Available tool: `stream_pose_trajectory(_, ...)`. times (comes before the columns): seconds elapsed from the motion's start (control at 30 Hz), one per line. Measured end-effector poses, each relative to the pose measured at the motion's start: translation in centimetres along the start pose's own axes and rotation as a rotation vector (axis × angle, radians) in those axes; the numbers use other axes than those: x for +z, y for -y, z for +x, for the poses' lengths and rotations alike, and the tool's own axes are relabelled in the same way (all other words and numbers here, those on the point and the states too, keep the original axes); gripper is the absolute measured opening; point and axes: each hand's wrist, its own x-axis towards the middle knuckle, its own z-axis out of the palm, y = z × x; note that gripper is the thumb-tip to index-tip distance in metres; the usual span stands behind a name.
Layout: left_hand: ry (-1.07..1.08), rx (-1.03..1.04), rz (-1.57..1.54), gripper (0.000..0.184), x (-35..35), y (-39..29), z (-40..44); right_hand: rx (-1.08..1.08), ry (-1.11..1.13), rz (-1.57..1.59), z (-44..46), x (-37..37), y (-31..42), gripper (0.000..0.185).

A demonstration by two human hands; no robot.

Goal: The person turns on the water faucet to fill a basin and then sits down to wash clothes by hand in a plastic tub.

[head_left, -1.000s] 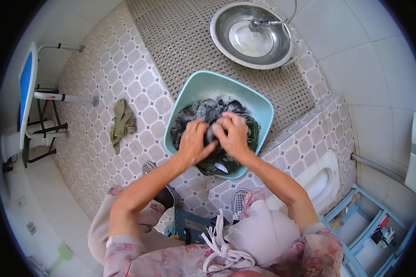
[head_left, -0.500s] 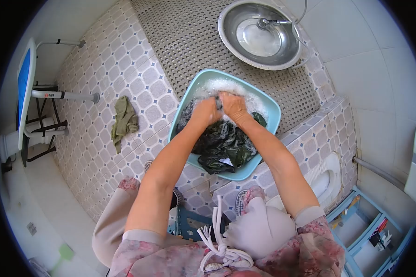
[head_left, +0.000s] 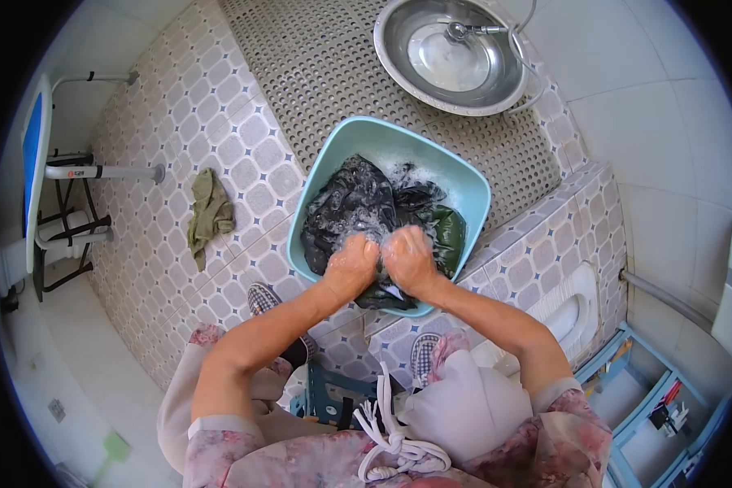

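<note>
A light blue plastic basin (head_left: 464,154) stands on the floor before me, with soapy water and dark wet clothes in it. The black garment (head_left: 350,191) bunches toward the far left, and a dark green piece (head_left: 447,240) lies along the right wall. Close to the basin's near side, my left hand (head_left: 352,264) is closed on the black cloth. My right hand (head_left: 409,259) is beside it, just apart, also in a fist on the dark cloth. Foam surrounds the knuckles, and the fingertips are hidden.
A steel bowl (head_left: 394,61) with a shower head (head_left: 457,31) stands at the far right. An olive cloth (head_left: 210,213) lies on the tiles. Left is a blue-seated chair (head_left: 41,163); right are a squat toilet (head_left: 573,313) and a blue rack (head_left: 626,407).
Both hands have come from the basin's far side to its near side. The black garment now spreads across the far half, where foam was before.
</note>
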Motion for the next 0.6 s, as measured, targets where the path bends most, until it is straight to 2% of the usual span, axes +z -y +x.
stream_pose_trajectory(0.07,0.032,0.032,0.1,0.04,1.8,1.9,1.7,-0.07,0.092,-0.112,1.2,1.4,-2.5,0.012)
stream_pose_trajectory(0.1,0.042,0.011,0.037,0.036,2.4,3.2,3.1,-0.088,0.114,-0.141,2.4,2.6,-4.0,0.01)
stream_pose_trajectory(0.13,0.124,-0.159,-0.094,0.04,1.0,2.7,5.3,-0.115,0.128,-0.169,4.1,4.0,-5.8,0.01)
stream_pose_trajectory(0.2,0.129,-0.265,-0.328,0.048,-1.3,1.8,8.2,-0.108,0.164,-0.255,7.2,6.9,-9.2,0.012)
stream_pose_trajectory(0.3,0.117,-0.3,-0.174,0.053,0.1,3.3,10.7,0.128,0.287,-0.219,9.3,8.0,-11.0,0.015)
stream_pose_trajectory(0.4,0.116,-0.328,-0.189,0.046,-0.6,3.5,11.7,0.203,0.234,-0.245,9.6,7.7,-11.0,0.02)
stream_pose_trajectory(0.5,0.022,-0.36,-0.223,0.039,-1.0,2.1,9.0,0.427,0.14,-0.109,9.5,5.5,-8.4,0.022)
stream_pose_trajectory(0.6,-0.184,-0.055,-0.15,0.036,-2.1,0.4,3.9,0.317,-0.068,0.032,6.7,1.0,-3.8,0.02)
